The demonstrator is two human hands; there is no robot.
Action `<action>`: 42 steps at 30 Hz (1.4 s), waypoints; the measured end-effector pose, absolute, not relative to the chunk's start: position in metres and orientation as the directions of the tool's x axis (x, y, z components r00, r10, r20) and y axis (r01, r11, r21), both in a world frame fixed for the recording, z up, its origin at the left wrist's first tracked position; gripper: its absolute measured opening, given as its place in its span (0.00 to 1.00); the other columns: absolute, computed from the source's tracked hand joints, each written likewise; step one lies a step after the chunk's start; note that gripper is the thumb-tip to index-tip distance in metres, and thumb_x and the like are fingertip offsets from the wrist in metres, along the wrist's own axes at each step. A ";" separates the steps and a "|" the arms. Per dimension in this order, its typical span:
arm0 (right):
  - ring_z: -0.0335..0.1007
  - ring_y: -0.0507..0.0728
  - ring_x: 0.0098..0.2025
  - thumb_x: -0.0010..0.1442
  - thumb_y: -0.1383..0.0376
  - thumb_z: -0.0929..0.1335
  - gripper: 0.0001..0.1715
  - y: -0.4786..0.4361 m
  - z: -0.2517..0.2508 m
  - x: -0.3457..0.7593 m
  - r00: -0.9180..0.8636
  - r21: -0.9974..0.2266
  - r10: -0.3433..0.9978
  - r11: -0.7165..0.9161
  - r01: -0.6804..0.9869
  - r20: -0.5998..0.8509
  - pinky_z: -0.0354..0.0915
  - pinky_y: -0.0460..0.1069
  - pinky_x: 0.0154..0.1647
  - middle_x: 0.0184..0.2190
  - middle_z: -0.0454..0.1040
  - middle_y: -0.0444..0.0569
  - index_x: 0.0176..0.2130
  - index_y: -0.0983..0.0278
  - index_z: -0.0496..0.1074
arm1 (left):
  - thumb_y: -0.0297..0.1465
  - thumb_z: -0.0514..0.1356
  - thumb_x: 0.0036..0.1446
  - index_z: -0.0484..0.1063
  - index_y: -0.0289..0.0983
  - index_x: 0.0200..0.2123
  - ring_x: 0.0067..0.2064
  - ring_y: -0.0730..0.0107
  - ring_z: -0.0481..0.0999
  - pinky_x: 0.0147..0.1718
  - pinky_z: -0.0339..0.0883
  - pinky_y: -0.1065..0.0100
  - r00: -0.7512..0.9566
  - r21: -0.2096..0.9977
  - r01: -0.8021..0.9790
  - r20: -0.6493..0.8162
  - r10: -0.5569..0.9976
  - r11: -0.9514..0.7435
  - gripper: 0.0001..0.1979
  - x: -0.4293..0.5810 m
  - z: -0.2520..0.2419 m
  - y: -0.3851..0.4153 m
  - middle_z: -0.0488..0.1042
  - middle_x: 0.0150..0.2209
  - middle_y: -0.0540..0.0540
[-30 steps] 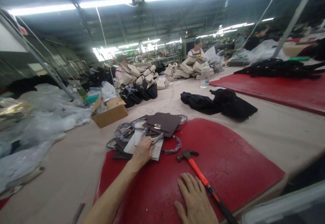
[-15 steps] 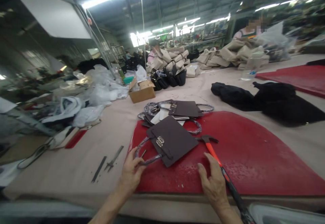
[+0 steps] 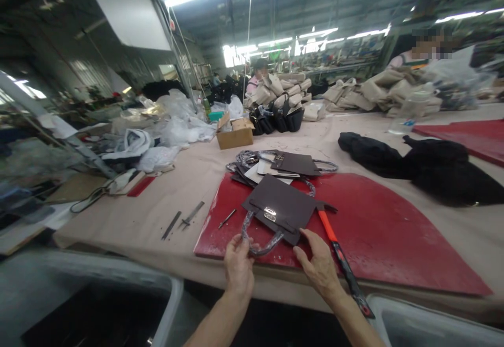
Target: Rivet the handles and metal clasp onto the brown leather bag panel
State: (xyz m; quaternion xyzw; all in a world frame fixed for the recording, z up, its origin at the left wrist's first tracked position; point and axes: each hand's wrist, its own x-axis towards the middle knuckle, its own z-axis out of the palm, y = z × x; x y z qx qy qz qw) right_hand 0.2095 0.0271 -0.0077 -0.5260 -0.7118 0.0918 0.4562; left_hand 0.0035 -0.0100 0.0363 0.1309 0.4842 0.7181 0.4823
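Left hand on handle, brown panel beyond

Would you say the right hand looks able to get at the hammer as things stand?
Probably yes: the hammer lies close by the right hand, on its outer side, and nothing appears to cover its grip.

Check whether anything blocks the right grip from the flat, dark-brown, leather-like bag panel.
Nothing visible does: the right grip is beside the bag panel's near corner. The orange-and-black claw hammer lies farther right, not between them.
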 end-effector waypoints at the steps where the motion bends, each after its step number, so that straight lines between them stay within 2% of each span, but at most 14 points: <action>1: 0.72 0.64 0.52 0.64 0.54 0.64 0.25 0.021 -0.007 0.209 -0.014 -0.616 0.835 0.417 0.668 0.550 0.69 0.62 0.54 0.50 0.75 0.58 0.54 0.66 0.69 | 0.38 0.71 0.43 0.64 0.38 0.44 0.28 0.71 0.76 0.30 0.71 0.67 -0.520 0.830 -0.551 -0.262 0.813 -0.085 0.26 0.002 0.036 -0.011 0.75 0.32 0.48; 5: 0.75 0.61 0.44 0.67 0.55 0.62 0.22 -0.010 -0.005 0.210 0.088 -0.619 0.821 0.349 0.703 0.564 0.71 0.58 0.47 0.43 0.77 0.56 0.54 0.66 0.68 | 0.39 0.68 0.42 0.66 0.35 0.43 0.20 0.79 0.65 0.21 0.61 0.74 -0.586 0.914 -0.393 -0.163 0.794 -0.102 0.26 -0.046 0.046 -0.004 0.71 0.26 0.53; 8: 0.75 0.60 0.41 0.69 0.56 0.62 0.19 -0.031 0.002 0.213 0.069 -0.541 0.788 0.354 0.763 0.612 0.71 0.56 0.44 0.40 0.77 0.54 0.52 0.66 0.69 | 0.40 0.62 0.46 0.67 0.33 0.42 0.18 0.79 0.61 0.18 0.53 0.76 -0.493 0.992 -0.101 -0.111 0.863 0.069 0.22 -0.105 0.064 0.012 0.69 0.23 0.53; 10: 0.74 0.60 0.41 0.69 0.58 0.62 0.17 -0.038 0.009 0.213 0.020 -0.476 0.756 0.390 0.788 0.654 0.70 0.56 0.45 0.40 0.77 0.54 0.51 0.65 0.70 | 0.40 0.56 0.51 0.68 0.32 0.42 0.18 0.78 0.62 0.18 0.54 0.75 -0.358 0.963 0.238 -0.035 0.933 0.127 0.19 -0.137 0.077 0.026 0.71 0.24 0.51; 11: 0.74 0.60 0.42 0.69 0.58 0.62 0.17 -0.039 0.013 0.211 0.000 -0.455 0.741 0.412 0.790 0.672 0.70 0.56 0.45 0.40 0.76 0.54 0.51 0.65 0.69 | 0.38 0.55 0.52 0.69 0.31 0.41 0.18 0.77 0.62 0.18 0.54 0.74 -0.304 0.936 0.326 -0.030 0.952 0.134 0.18 -0.147 0.083 0.034 0.72 0.24 0.50; 14: 0.73 0.61 0.46 0.68 0.60 0.63 0.17 -0.035 0.021 0.203 -0.058 -0.439 0.735 0.465 0.769 0.676 0.69 0.57 0.49 0.44 0.75 0.55 0.53 0.65 0.68 | 0.35 0.55 0.52 0.74 0.32 0.37 0.20 0.74 0.65 0.20 0.58 0.72 -0.165 0.876 0.473 -0.021 0.986 0.098 0.14 -0.151 0.096 0.062 0.73 0.24 0.48; 17: 0.68 0.64 0.54 0.66 0.60 0.64 0.22 -0.028 0.028 0.192 -0.152 -0.437 0.776 0.493 0.752 0.612 0.67 0.60 0.54 0.52 0.72 0.58 0.56 0.64 0.66 | 0.30 0.58 0.51 0.78 0.35 0.32 0.26 0.70 0.71 0.29 0.65 0.70 0.000 0.815 0.579 0.005 1.000 -0.004 0.09 -0.125 0.101 0.092 0.75 0.24 0.48; 22: 0.58 0.68 0.63 0.61 0.62 0.66 0.30 -0.015 0.037 0.178 -0.309 -0.364 0.827 0.500 0.786 0.470 0.59 0.65 0.61 0.61 0.63 0.60 0.61 0.64 0.64 | 0.31 0.60 0.52 0.80 0.35 0.37 0.32 0.65 0.74 0.37 0.68 0.69 0.236 0.751 0.634 0.042 0.971 -0.187 0.11 -0.066 0.095 0.128 0.79 0.29 0.45; 27: 0.52 0.70 0.66 0.60 0.61 0.69 0.32 0.000 0.036 0.166 -0.350 -0.229 0.875 0.436 0.870 0.334 0.51 0.71 0.64 0.65 0.58 0.59 0.62 0.61 0.65 | 0.33 0.57 0.58 0.79 0.35 0.44 0.39 0.64 0.76 0.44 0.70 0.68 0.305 0.707 0.638 0.131 0.943 -0.305 0.15 -0.024 0.085 0.148 0.80 0.37 0.43; 32: 0.53 0.72 0.65 0.64 0.55 0.67 0.28 0.008 0.028 0.156 -0.256 -0.156 0.921 0.311 0.938 0.294 0.52 0.71 0.64 0.63 0.62 0.60 0.60 0.62 0.68 | 0.28 0.55 0.60 0.77 0.33 0.42 0.48 0.60 0.74 0.53 0.66 0.62 0.172 0.650 0.711 0.210 0.962 -0.269 0.12 -0.029 0.080 0.131 0.77 0.44 0.38; 35: 0.53 0.73 0.65 0.64 0.54 0.67 0.29 0.008 0.026 0.153 -0.227 -0.144 0.920 0.284 0.948 0.321 0.51 0.71 0.63 0.63 0.63 0.60 0.60 0.62 0.68 | 0.32 0.52 0.65 0.76 0.34 0.38 0.44 0.60 0.74 0.49 0.66 0.61 0.017 0.632 0.755 0.245 0.969 -0.173 0.13 -0.051 0.072 0.079 0.76 0.41 0.38; 37: 0.53 0.73 0.65 0.64 0.53 0.67 0.29 0.008 0.024 0.151 -0.215 -0.152 0.919 0.277 0.949 0.330 0.51 0.72 0.63 0.62 0.63 0.60 0.60 0.63 0.68 | 0.35 0.52 0.65 0.74 0.37 0.32 0.38 0.62 0.74 0.42 0.66 0.64 -0.128 0.653 0.754 0.256 0.958 -0.074 0.14 -0.063 0.060 0.029 0.75 0.34 0.42; 40: 0.52 0.73 0.65 0.64 0.53 0.66 0.30 0.009 0.023 0.150 -0.209 -0.163 0.922 0.273 0.948 0.325 0.50 0.72 0.63 0.62 0.62 0.61 0.60 0.64 0.67 | 0.40 0.53 0.64 0.73 0.39 0.28 0.32 0.64 0.73 0.35 0.64 0.66 -0.236 0.730 0.668 0.024 0.971 0.144 0.17 -0.065 0.035 -0.042 0.74 0.28 0.46; 42: 0.52 0.73 0.65 0.64 0.53 0.65 0.30 0.010 0.022 0.150 -0.217 -0.163 0.920 0.281 0.946 0.326 0.49 0.72 0.63 0.62 0.62 0.61 0.60 0.65 0.67 | 0.44 0.57 0.61 0.74 0.38 0.30 0.31 0.63 0.74 0.34 0.65 0.66 -0.257 0.825 0.478 -0.197 0.946 0.301 0.17 -0.053 0.018 -0.071 0.76 0.28 0.46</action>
